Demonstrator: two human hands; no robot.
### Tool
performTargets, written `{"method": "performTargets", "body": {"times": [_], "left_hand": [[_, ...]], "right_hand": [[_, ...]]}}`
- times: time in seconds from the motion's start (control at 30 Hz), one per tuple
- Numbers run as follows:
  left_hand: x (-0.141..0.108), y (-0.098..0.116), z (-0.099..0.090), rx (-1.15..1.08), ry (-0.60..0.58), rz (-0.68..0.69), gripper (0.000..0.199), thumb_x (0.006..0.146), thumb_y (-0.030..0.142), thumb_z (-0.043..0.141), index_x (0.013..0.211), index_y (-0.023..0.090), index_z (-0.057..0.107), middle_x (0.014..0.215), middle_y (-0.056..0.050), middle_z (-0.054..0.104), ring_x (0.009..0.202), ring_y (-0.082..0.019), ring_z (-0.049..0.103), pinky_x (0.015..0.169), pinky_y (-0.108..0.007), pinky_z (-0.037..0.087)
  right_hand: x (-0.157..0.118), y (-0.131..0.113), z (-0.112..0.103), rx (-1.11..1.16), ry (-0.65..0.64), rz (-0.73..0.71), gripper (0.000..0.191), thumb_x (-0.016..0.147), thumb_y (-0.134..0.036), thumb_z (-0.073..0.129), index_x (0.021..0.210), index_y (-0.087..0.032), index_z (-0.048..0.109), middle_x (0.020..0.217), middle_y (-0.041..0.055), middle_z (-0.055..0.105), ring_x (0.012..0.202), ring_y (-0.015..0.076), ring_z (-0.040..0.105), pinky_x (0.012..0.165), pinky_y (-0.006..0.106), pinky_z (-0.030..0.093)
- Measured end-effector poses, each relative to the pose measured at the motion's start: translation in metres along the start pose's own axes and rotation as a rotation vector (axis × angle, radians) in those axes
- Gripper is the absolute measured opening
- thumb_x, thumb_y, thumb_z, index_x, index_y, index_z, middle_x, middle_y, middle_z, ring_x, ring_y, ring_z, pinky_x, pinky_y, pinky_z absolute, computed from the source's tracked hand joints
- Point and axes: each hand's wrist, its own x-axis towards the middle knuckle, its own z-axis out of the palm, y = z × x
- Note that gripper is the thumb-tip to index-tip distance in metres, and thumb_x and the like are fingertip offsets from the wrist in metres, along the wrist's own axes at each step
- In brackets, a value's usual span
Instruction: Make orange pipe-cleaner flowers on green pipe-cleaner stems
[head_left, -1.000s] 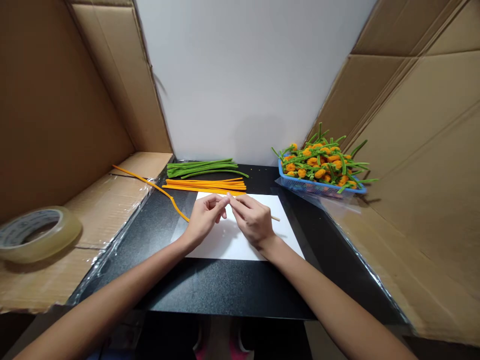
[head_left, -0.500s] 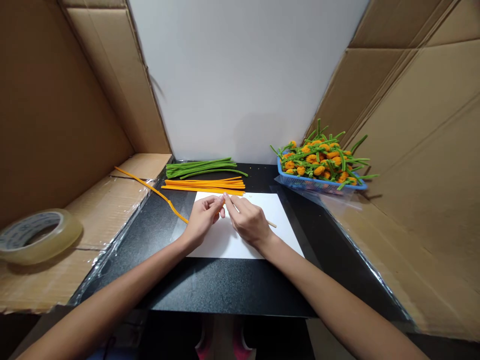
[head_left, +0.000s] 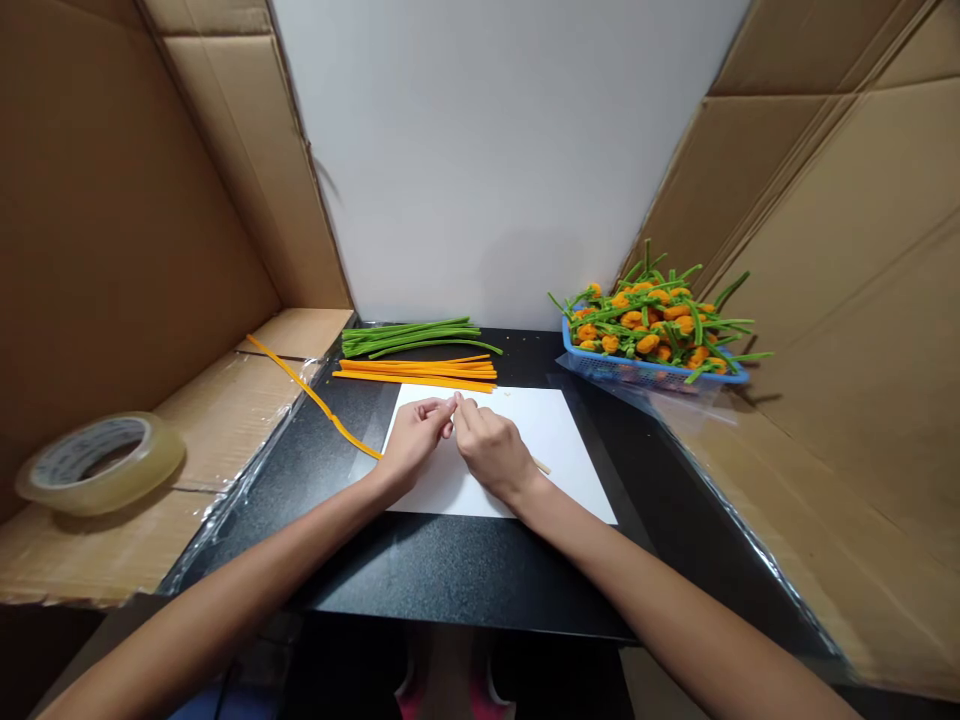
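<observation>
Both hands meet over a white sheet of paper (head_left: 559, 430). My left hand (head_left: 416, 435) is closed in a pinch on an orange pipe cleaner (head_left: 330, 415), whose long tail runs out to the left, with a small kink partway. Fingertip to fingertip with it, my right hand (head_left: 495, 445) is also pinched; its fingers mostly cover the short bit of pipe cleaner there. A thin wooden stick (head_left: 542, 466) pokes out beside the right hand; whether that hand holds it is hidden. Straight orange pipe cleaners (head_left: 416, 372) lie just beyond the hands, with green pipe cleaners (head_left: 412, 338) behind them.
A blue basket (head_left: 652, 370) heaped with orange and green pipe-cleaner pieces stands at the back right, on a clear plastic bag. A tape roll (head_left: 105, 465) rests on cardboard at the left. Cardboard walls flank the black table (head_left: 420, 570), and a white panel closes the back.
The view has shifted slightly, moving the scene to the right. Both hands stay pinched together, the right one turned a little more over. The stick's end sits slightly lower and closer to the right wrist.
</observation>
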Motion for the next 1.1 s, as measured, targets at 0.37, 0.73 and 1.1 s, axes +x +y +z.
{"method": "performTargets", "body": {"times": [0.37, 0.73, 1.1], "left_hand": [[0.002, -0.002, -0.003, 0.339, 0.022, 0.228, 0.034, 0.087, 0.045, 0.062, 0.098, 0.014, 0.069, 0.061, 0.002, 0.057, 0.056, -0.012, 0.048, 0.058, -0.023, 0.036], [-0.003, 0.009, -0.005, 0.446, 0.140, 0.359, 0.030, 0.092, 0.042, 0.060, 0.103, 0.018, 0.074, 0.096, -0.007, 0.073, 0.079, -0.017, 0.063, 0.066, -0.023, 0.046], [-0.001, 0.023, -0.013, 0.477, 0.208, 0.558, 0.020, 0.088, 0.030, 0.068, 0.103, 0.019, 0.074, 0.100, -0.007, 0.074, 0.088, -0.019, 0.065, 0.080, -0.029, 0.049]], "right_hand": [[0.006, 0.019, 0.000, 0.427, -0.023, 0.278, 0.036, 0.097, -0.015, 0.048, 0.129, -0.016, 0.065, 0.099, 0.0095, 0.072, 0.081, 0.0182, 0.068, 0.067, 0.025, 0.048], [0.009, 0.012, -0.007, 0.933, 0.307, 0.384, 0.025, 0.093, -0.014, 0.053, 0.101, -0.017, 0.076, 0.090, 0.0079, 0.076, 0.074, 0.0163, 0.068, 0.066, 0.026, 0.051], [0.011, 0.015, -0.022, 1.222, 0.380, 0.380, 0.028, 0.089, -0.017, 0.059, 0.114, -0.019, 0.072, 0.108, 0.0079, 0.071, 0.088, 0.0156, 0.066, 0.066, 0.025, 0.052]]}}
